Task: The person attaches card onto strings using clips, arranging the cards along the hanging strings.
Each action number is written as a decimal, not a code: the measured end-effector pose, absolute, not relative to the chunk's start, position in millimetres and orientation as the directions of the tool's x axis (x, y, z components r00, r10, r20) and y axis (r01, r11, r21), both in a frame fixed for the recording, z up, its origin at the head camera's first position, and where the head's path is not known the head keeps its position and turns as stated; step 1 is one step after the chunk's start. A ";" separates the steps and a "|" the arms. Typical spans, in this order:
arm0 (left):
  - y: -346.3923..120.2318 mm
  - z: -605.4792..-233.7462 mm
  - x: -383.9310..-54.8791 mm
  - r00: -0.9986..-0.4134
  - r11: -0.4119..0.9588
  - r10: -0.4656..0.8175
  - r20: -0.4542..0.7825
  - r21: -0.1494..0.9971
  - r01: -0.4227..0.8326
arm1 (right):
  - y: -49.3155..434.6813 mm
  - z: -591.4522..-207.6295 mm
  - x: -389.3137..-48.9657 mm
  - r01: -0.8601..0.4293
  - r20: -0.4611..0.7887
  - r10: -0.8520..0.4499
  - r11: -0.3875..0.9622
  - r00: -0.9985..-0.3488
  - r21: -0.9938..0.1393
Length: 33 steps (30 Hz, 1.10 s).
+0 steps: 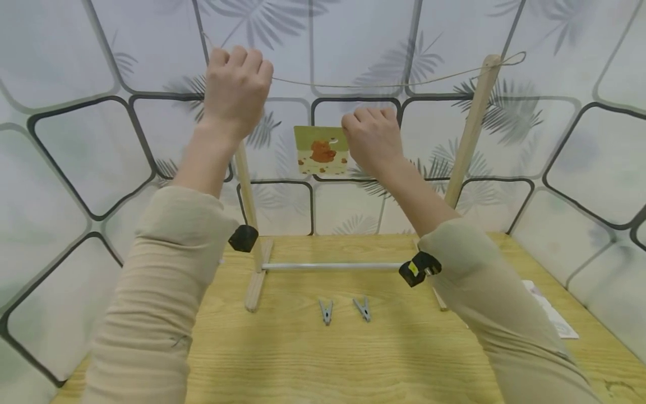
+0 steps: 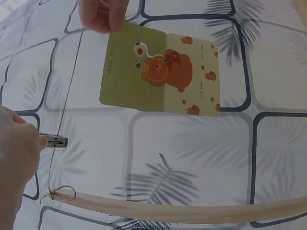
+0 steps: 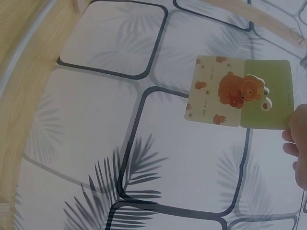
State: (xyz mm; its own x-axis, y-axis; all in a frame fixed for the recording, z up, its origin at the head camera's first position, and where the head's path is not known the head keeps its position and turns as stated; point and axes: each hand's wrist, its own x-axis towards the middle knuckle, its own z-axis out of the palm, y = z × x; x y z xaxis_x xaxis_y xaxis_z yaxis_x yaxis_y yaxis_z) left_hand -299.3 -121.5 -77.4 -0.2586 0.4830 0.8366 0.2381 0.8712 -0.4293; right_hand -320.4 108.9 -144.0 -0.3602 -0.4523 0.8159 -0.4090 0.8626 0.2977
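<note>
head: bright, diffuse | tabletop [image 1: 328,362]: faint shadows | wrist views: dimmer, greyer | left wrist: post [image 2: 182,213] bowed

the counter [image 1: 313,365] has a yellowish wood-grain top. 2 gray clothespins lie on it, a left clothespin [image 1: 327,314] and a right clothespin [image 1: 363,311], near each other but not touching. behind them, a wooden frame [image 1: 471,123] stands on flat feet [image 1: 257,289]. a white sheet [image 1: 557,317], partly hidden, lies at the right.

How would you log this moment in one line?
Left hand: pinches gray clip at string | right hand: holds bear card by corner | card: apart from string | two more clips: on table
</note>
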 end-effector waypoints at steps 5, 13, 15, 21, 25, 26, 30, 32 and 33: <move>-117.3 -75.8 -298.6 -0.291 0.871 0.486 0.824 -0.427 0.243 | 102.3 -140.5 -322.8 -0.411 0.827 -0.438 0.867 -0.353 0.283; -114.0 -72.3 -297.8 -0.305 0.866 0.496 0.813 -0.436 0.247 | 93.8 -131.7 -323.1 -0.362 0.821 -0.430 0.884 -0.376 0.297; -113.2 -71.5 -297.2 -0.300 0.864 0.498 0.813 -0.438 0.248 | 91.6 -129.0 -322.4 -0.348 0.807 -0.426 0.891 -0.410 0.293; -110.5 -68.6 -293.9 -0.317 0.852 0.519 0.794 -0.452 0.263 | 84.6 -123.4 -322.5 -0.310 0.763 -0.421 0.902 -0.490 0.299; -109.9 -67.3 -291.9 -0.362 0.854 0.519 0.774 -0.449 0.264 | 79.7 -119.8 -323.3 -0.303 0.751 -0.426 0.902 -0.504 0.308; -110.1 -67.2 -291.6 -0.371 0.854 0.519 0.770 -0.449 0.264 | 78.1 -118.6 -323.4 -0.302 0.754 -0.426 0.902 -0.500 0.310; -112.1 -66.3 -291.4 -0.397 0.855 0.518 0.757 -0.453 0.252 | 70.9 -113.4 -323.2 -0.296 0.757 -0.424 0.903 -0.497 0.312; -113.3 -65.8 -292.0 -0.401 0.853 0.522 0.753 -0.456 0.253 | 67.1 -111.4 -323.9 -0.286 0.761 -0.425 0.903 -0.490 0.320; -114.0 -65.6 -292.4 -0.401 0.852 0.524 0.752 -0.458 0.255 | 65.2 -110.5 -324.1 -0.281 0.762 -0.426 0.903 -0.489 0.324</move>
State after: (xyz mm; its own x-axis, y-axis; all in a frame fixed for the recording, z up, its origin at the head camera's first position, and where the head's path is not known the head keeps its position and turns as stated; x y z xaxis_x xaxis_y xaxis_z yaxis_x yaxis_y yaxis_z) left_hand -292.4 -114.0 -65.6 -0.4005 0.5236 0.7519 0.2547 0.8519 -0.4576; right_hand -324.1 65.2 -110.5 -0.4886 -0.4256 0.7617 -0.2813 0.9032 0.3242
